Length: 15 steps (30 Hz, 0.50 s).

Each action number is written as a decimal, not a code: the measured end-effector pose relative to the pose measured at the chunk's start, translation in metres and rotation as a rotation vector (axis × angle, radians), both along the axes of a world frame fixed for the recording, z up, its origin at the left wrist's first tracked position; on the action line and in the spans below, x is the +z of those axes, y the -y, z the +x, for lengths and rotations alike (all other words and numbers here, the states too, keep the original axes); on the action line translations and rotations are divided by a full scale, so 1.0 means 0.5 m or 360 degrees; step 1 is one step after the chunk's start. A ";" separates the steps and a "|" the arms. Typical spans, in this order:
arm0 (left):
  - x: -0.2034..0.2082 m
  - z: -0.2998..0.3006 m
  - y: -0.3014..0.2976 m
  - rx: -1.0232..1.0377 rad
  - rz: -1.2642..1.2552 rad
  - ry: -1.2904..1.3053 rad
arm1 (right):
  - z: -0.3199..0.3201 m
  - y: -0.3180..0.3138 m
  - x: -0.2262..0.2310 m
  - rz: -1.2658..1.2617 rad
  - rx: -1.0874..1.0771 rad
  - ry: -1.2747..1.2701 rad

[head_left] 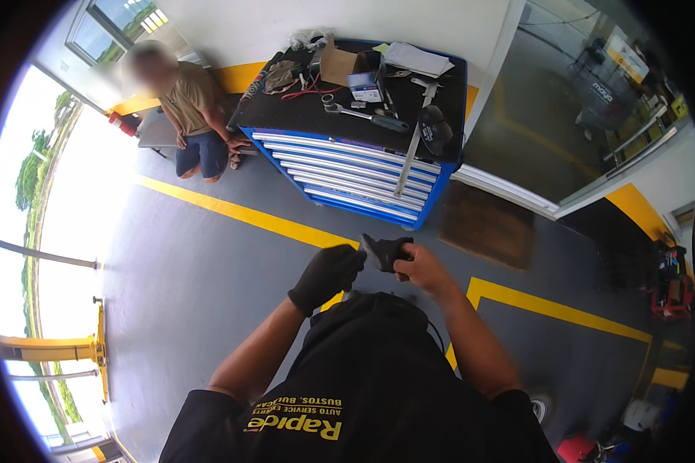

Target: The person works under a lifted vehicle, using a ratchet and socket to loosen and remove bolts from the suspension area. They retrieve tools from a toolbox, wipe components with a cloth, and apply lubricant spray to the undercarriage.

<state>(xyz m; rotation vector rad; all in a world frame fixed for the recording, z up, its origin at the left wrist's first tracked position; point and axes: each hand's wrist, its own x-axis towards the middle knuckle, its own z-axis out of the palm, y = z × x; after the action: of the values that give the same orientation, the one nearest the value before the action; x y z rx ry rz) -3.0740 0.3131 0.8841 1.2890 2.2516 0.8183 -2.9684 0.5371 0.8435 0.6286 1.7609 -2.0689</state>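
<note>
Glove (386, 251), black and loose, hangs in front of the person's chest above the grey workshop floor (208, 262), which is crossed by yellow lines. Against the white back wall stands one blue tool chest (363, 174) with pale drawer fronts; on its dark top lie one open cardboard box (338, 65) near the back edge and one long wrench (363, 116) near the front edge. One other person (193, 116) sits at its left corner. The left hand (328, 276), already gloved, pinches the loose glove's edge; the bare right hand (423, 270) is closed around it.
</note>
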 end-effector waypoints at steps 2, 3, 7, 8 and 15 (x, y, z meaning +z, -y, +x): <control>-0.003 0.036 0.005 0.0139 0.0038 0.0595 | 0.009 0.042 -0.018 -0.0324 -0.0331 -0.0094; -0.010 0.052 0.002 0.0272 0.0226 0.0797 | 0.007 0.068 -0.026 -0.0344 -0.0445 -0.0173; -0.065 0.058 -0.024 0.0410 0.0422 0.0658 | -0.014 0.161 -0.041 -0.0473 -0.0856 -0.0380; -0.078 0.046 -0.021 0.0453 0.0419 0.0755 | -0.019 0.171 -0.045 -0.0505 -0.0847 -0.0235; -0.161 -0.010 0.032 0.0380 0.0473 0.0667 | -0.006 0.196 -0.137 -0.0823 -0.0718 0.0205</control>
<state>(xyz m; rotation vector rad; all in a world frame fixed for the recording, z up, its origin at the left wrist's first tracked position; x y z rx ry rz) -3.0790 0.2972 0.8038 0.8625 2.0134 1.4087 -2.9715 0.4391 0.7751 1.0283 1.0030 -2.5692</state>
